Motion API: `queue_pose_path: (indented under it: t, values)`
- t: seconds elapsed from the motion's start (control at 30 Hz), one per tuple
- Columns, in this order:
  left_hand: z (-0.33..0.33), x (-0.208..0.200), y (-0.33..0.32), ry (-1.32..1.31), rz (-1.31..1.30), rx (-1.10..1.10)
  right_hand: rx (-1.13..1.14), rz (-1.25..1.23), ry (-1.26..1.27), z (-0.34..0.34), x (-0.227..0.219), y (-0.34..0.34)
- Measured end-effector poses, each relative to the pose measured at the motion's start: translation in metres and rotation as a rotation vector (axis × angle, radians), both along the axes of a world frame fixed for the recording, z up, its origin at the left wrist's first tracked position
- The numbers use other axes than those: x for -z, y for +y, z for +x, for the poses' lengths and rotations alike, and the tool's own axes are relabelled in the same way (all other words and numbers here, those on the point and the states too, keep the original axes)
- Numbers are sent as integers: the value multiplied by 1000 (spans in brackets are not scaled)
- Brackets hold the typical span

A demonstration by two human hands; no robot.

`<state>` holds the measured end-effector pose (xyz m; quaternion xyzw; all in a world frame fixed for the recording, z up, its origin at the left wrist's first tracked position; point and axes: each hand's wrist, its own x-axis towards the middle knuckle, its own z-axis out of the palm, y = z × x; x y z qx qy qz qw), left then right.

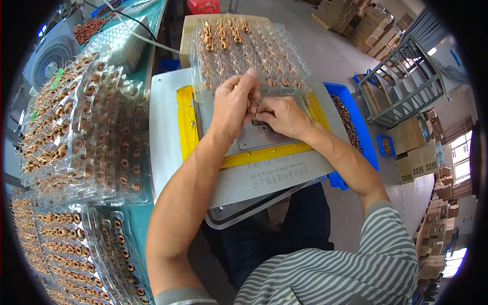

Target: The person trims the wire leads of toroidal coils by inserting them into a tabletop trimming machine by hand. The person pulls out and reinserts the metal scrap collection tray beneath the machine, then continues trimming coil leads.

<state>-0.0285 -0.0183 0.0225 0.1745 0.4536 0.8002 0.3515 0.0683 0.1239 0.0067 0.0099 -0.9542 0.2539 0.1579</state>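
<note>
My left hand (pixel 235 101) is closed, thumb up, around small copper-wire coils (pixel 251 94) that show between its fingers. My right hand (pixel 285 117) meets it from the right, thumb and fingers pinched together just below the coils; what they grip is too small to make out. Both hands are over a grey metal plate (pixel 244 180) with yellow tape (pixel 186 124) around its middle. Beyond them lies a clear plastic tray (pixel 284 51), with wire-wound ring coils (pixel 222 35) in rows at its far left and more along its near edge.
At my left stand tall stacks of clear trays (pixel 76 147) filled with copper coils, on a green table (pixel 137 221). A white fan (pixel 53 58) is behind them. A blue bin (pixel 375 147) of small rings is at right. A metal rack (pixel 406 76) and cardboard boxes (pixel 417 160) stand farther off.
</note>
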Motion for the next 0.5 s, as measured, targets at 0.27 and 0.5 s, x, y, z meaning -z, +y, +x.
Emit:
queue_pose_path:
  t: [0.27, 0.5]
  values:
    - [5, 25, 10, 1160, -350, -257, 246, -283, -105, -5, -70, 34]
    - [5, 37, -23, 1247, -856, 91, 289, -159, -190, -158, -63, 34]
